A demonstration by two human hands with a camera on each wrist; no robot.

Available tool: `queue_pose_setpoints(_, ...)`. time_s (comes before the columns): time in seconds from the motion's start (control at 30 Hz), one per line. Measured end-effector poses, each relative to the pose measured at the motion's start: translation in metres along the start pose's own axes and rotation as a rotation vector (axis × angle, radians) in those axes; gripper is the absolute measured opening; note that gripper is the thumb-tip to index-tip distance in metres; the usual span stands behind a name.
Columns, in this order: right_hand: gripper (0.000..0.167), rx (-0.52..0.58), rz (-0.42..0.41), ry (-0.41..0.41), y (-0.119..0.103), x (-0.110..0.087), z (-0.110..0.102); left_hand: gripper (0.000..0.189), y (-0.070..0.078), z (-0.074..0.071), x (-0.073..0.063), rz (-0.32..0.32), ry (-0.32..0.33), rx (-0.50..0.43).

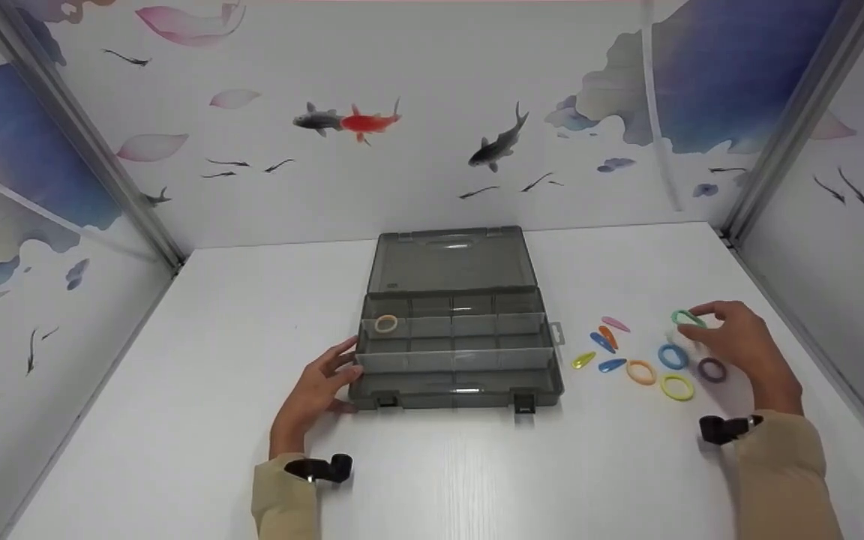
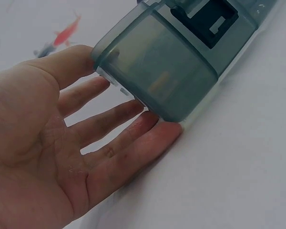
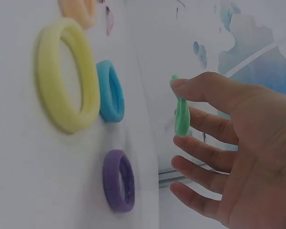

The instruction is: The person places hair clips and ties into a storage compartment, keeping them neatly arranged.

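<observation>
I have the right hand [image 1: 736, 341] pinching the green ring [image 3: 182, 119] above the desk [image 1: 432, 465], near the blue ring [image 1: 661, 354] and purple ring [image 1: 703, 377]. The left hand [image 1: 319, 390], fingers fairly straight, touches the opened box's [image 1: 503, 386] left side (a pale ring [image 1: 377, 325] sits inside, back left). Clips [image 1: 603, 343] lie between box and rings.

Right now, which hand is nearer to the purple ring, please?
Right. The right hand is close beside the purple ring, pinching the green ring; the left hand is farther away, touching the left side of the open case.
</observation>
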State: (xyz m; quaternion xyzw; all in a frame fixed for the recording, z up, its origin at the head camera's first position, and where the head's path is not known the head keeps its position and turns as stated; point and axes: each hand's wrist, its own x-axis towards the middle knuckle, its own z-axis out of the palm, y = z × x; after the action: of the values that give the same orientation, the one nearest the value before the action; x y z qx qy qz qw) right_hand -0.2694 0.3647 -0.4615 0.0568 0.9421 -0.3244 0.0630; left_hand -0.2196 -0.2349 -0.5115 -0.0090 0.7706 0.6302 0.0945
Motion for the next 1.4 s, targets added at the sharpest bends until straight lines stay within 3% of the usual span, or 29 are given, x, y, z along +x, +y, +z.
queue_pose_setpoints(0.43,0.055,0.004,-0.204,0.049,-0.055,-0.011,0.005,0.059,-0.003,-0.001,0.000,-0.021,0.021,-0.004)
queue_pose_setpoints(0.7,0.048,-0.028,-0.296,0.022,-0.085,-0.015,0.017,0.059,-0.003,-0.001,0.000,-0.024,0.008,-0.013)
queue_pose_setpoints(0.93,0.041,0.007,-0.422,0.029,-0.105,-0.010,0.036,0.060,-0.002,-0.001,-0.001,-0.019,-0.004,-0.017)
queue_pose_setpoints(1.07,0.038,0.024,-0.449,0.015,-0.119,-0.005,0.045,0.060,-0.002,0.000,0.000,-0.025,-0.007,-0.005)
queue_pose_setpoints(1.4,0.032,0.027,-0.561,-0.059,-0.179,0.011,0.049,0.059,-0.001,-0.002,0.000,-0.023,0.008,-0.006)
